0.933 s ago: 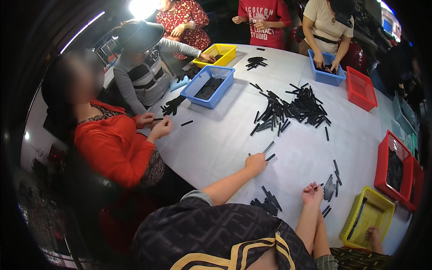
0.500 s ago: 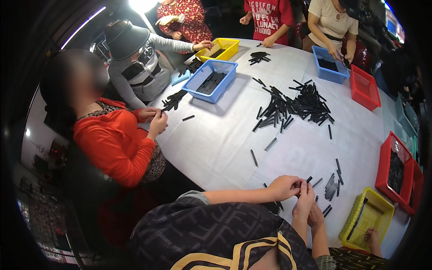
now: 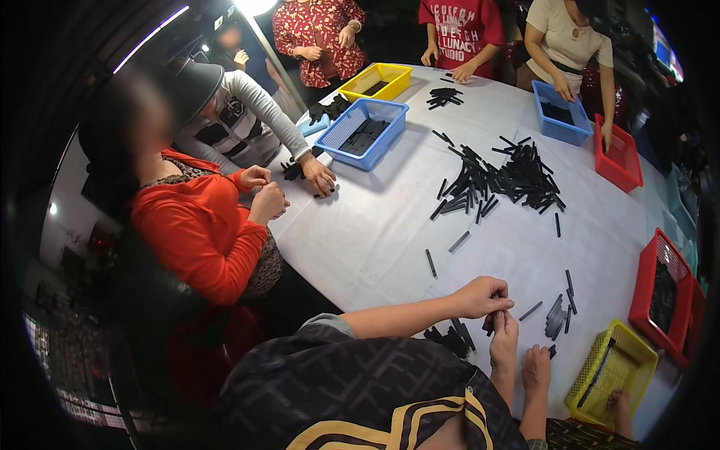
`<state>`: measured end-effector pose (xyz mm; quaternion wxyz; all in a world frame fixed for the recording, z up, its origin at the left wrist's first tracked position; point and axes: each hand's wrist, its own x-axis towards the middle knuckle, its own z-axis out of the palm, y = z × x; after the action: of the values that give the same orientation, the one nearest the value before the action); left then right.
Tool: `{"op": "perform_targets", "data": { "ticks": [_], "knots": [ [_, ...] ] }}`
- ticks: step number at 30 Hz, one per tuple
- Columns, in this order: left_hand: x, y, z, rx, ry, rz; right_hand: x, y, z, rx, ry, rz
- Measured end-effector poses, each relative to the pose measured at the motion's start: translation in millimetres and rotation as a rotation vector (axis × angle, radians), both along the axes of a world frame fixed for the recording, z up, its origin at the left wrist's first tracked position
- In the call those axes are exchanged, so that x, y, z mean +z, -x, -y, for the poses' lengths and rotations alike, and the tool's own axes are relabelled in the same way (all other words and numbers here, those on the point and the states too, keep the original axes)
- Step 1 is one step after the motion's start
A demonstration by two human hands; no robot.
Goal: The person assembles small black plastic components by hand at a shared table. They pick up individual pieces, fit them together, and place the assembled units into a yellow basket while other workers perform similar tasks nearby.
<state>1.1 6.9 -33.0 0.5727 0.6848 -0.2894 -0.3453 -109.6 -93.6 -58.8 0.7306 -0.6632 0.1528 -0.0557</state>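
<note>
My left hand (image 3: 484,297) and my right hand (image 3: 504,341) meet over the near part of the table, fingertips pinched together. What they hold, if anything, is hidden; a dark bit shows between them. Below my left forearm lies a pile of short black strips (image 3: 448,341). Just right of my hands, a neighbour's hand (image 3: 536,367) rests by a small dark strip (image 3: 553,350). Past it a small group of grey and black strips (image 3: 556,316) lies on the white table cover, with a single strip (image 3: 531,310) nearer my fingers.
A large heap of black strips (image 3: 517,176) covers the mid-table. At right stand a yellow basket (image 3: 577,394) and a red basket (image 3: 637,300); farther off are blue baskets (image 3: 390,142), another red basket (image 3: 621,169) and a yellow basket (image 3: 397,88). Co-workers stand around the left and far edges.
The strip end poking from my fingers no longer shows. The neighbour's hand has moved right, away from mine. A grey-sleeved co-worker's hand now covers the lone strip's place; another co-worker reaches into the far red basket.
</note>
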Motion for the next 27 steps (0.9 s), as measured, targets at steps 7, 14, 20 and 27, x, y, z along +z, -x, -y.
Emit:
{"op": "perform_targets", "data": {
  "ticks": [7,14,20,27],
  "knots": [
    [-7,-11,5,0.233,-0.026,0.065,-1,6,5,0.007,-0.005,0.015],
    [7,9,9,0.170,0.072,-0.149,0,-1,-3,-0.103,-0.085,0.044],
    [4,-8,7,0.274,0.068,0.066,9,6,0,-0.049,-0.057,0.073],
    [33,-40,-6,0.345,0.252,-0.286,17,12,12,-0.122,-0.291,0.018]
  ]
}}
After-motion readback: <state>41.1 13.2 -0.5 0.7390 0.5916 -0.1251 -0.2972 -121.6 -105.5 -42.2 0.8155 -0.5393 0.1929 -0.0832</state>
